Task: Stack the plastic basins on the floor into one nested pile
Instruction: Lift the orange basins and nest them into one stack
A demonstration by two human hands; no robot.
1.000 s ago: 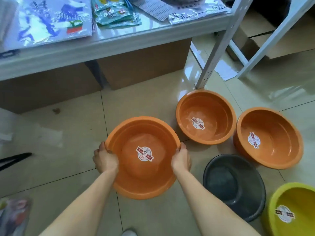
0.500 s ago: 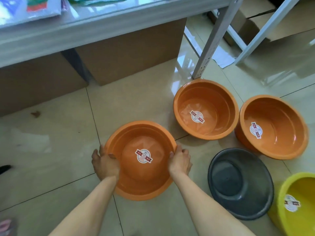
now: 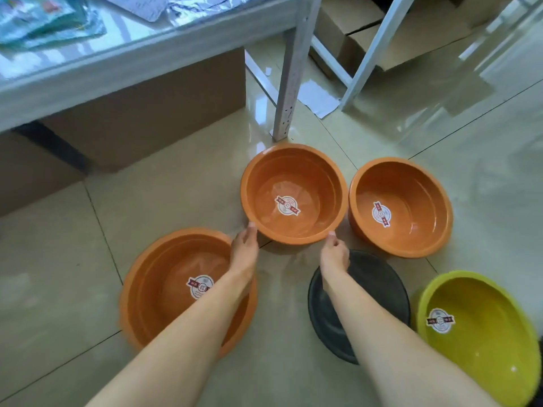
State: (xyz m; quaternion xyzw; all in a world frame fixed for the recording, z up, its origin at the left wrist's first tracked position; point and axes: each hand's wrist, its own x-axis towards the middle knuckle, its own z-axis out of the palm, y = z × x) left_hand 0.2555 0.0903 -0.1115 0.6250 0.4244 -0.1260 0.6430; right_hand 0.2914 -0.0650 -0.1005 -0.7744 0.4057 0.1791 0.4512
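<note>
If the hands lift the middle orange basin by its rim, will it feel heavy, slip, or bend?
The middle orange basin is empty, thin-walled plastic, so it is probably light. Its glossy surface could be somewhat slippery, but the rolled rim gives the left hand and right hand something to hook under. Held at two opposite points, the wall may flex slightly.

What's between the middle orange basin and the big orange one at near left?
Nothing visible. Both hands, left and right, touch the middle orange basin at its near rim; bare floor separates it from the big orange basin, which is empty.
</note>
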